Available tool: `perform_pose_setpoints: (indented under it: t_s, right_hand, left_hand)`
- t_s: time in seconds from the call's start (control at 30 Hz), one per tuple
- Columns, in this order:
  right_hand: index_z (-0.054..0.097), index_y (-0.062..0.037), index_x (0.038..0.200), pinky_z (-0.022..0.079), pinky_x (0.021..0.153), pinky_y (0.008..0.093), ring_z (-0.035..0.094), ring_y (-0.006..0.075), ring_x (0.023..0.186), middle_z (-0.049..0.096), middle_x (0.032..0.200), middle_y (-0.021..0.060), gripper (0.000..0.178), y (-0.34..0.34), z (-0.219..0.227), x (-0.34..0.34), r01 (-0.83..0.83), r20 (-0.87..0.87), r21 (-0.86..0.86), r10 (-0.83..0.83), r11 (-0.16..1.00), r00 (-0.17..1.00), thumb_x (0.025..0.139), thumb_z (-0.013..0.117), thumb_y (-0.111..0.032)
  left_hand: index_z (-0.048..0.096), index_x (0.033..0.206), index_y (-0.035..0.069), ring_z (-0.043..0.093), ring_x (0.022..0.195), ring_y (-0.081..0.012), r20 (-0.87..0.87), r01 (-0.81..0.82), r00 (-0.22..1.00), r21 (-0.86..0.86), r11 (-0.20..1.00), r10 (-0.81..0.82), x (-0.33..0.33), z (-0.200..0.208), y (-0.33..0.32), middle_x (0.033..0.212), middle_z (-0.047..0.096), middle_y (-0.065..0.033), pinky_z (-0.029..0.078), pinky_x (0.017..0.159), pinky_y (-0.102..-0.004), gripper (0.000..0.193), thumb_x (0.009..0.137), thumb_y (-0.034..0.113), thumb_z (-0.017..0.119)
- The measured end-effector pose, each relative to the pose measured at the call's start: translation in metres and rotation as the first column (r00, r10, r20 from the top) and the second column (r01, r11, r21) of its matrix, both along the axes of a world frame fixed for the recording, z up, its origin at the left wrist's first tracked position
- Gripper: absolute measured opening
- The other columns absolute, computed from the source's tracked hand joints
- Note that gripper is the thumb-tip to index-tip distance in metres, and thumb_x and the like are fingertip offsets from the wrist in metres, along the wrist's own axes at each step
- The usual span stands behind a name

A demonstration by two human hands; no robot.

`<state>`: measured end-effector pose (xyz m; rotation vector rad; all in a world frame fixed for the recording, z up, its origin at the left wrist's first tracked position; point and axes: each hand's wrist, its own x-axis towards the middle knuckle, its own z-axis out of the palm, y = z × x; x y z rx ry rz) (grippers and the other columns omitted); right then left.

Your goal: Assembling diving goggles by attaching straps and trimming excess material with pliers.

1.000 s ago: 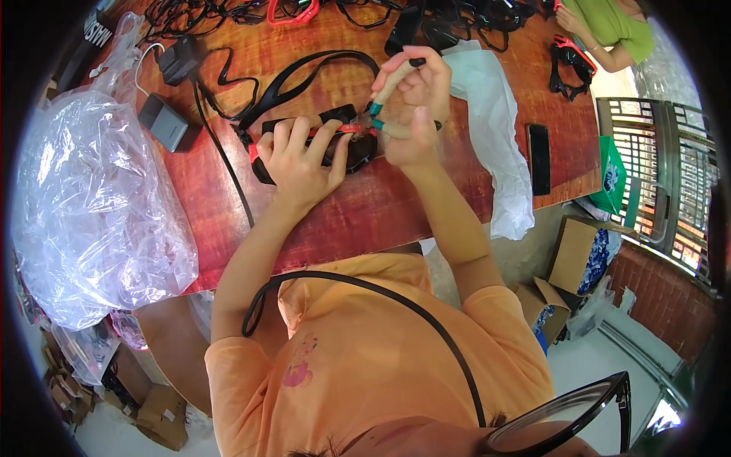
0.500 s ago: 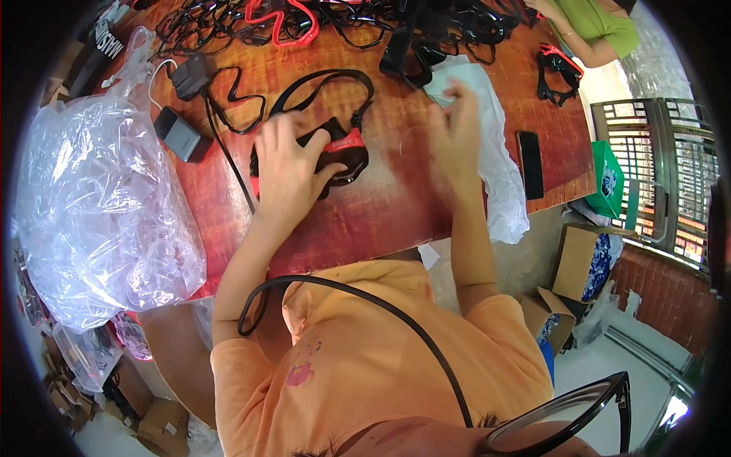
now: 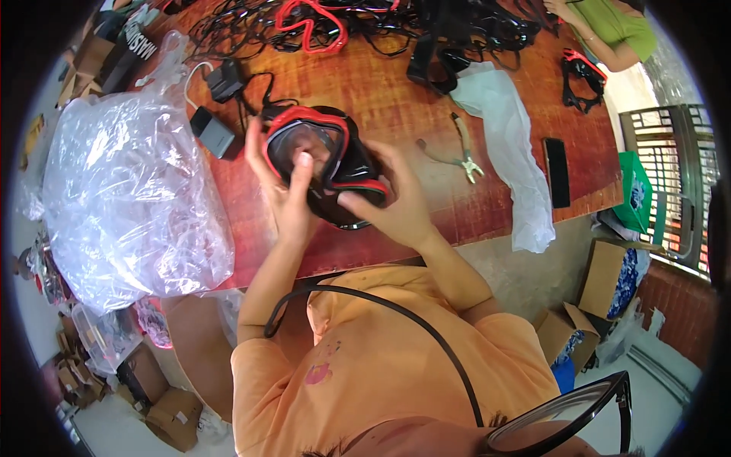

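Note:
A black and red diving mask (image 3: 346,145) is held up over the near part of the table, tilted so that its lens side shows. My left hand (image 3: 285,183) grips its left side, with the thumb lying across the lens. On the opposite side my right hand (image 3: 396,186) holds the lower right rim, its thumb on the black part below the red edging. To the right of the mask a pair of pliers (image 3: 468,161) lies on the wooden table (image 3: 426,206), handles spread apart. A white cloth-like strip (image 3: 514,164) runs beyond them to the table's edge.
A big clear plastic bag (image 3: 137,206) fills the left side. Behind it lie a grey block-shaped adapter (image 3: 212,133) and cables. A phone (image 3: 557,172) lies at right. Black straps and mask parts (image 3: 487,30) heap at the back; another person's arm (image 3: 590,38) reaches in at top right.
The mask has been lifted off the table and turned lens side up. My right hand has come left from beside the white strip onto the mask, uncovering the pliers.

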<state>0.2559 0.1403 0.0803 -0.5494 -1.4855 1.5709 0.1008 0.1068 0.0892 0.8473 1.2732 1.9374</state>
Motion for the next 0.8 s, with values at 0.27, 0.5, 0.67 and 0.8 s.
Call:
perform_pose_setpoints:
  t_s: [0.27,0.5,0.67,0.8]
  right_hand:
    - [0.057,0.0017,0.12,0.051,0.087,0.0294,0.063,0.0161,0.098,0.064,0.109,0.0094,0.053,0.013,0.005,0.014,-0.028,0.259,0.196,-0.024,0.98,0.965,0.073,0.081,-0.003]
    - [0.06,0.0001,0.118,0.049,0.09,0.0295,0.062,0.0169,0.102,0.064,0.112,0.0096,0.052,0.026,0.024,0.026,-0.132,0.252,0.104,0.102,0.986,0.962,0.072,0.081,-0.005]
    - [0.055,0.0025,0.123,0.049,0.091,0.0295,0.06,0.0163,0.105,0.06,0.117,0.0102,0.063,0.034,0.034,0.028,-0.179,0.281,0.265,0.102,0.948,0.954,0.067,0.081,0.007]
    - [0.053,0.0036,0.124,0.043,0.103,0.035,0.052,0.0225,0.121,0.054,0.122,0.0116,0.068,0.034,0.041,0.026,-0.136,0.198,0.13,0.109,0.982,0.974,0.063,0.083,0.007]
  left_hand:
    - [0.052,0.13,0.007,0.039,0.133,-0.0285,-0.29,0.089,0.953,-0.005,0.996,-0.086,-0.028,-0.007,-0.002,0.14,0.044,-0.0167,0.028,0.111,-0.0443,0.055,0.079,0.016,0.07]
    - [0.064,0.112,0.003,0.035,0.137,-0.0364,-0.601,0.321,0.772,0.091,0.943,-0.205,-0.038,0.021,0.012,0.129,0.056,-0.0172,0.027,0.111,-0.049,0.043,0.072,0.009,0.076]
    - [0.063,0.103,0.001,0.054,0.117,-0.0309,-0.44,0.322,0.869,0.159,0.933,-0.225,-0.036,0.017,0.009,0.112,0.063,-0.0142,0.04,0.101,-0.0429,0.035,0.069,-0.001,0.075]
    - [0.063,0.102,0.001,0.056,0.113,-0.028,-0.326,0.261,0.922,0.123,0.958,-0.209,-0.028,0.021,0.001,0.111,0.063,-0.0141,0.042,0.099,-0.0399,0.034,0.07,-0.003,0.073]
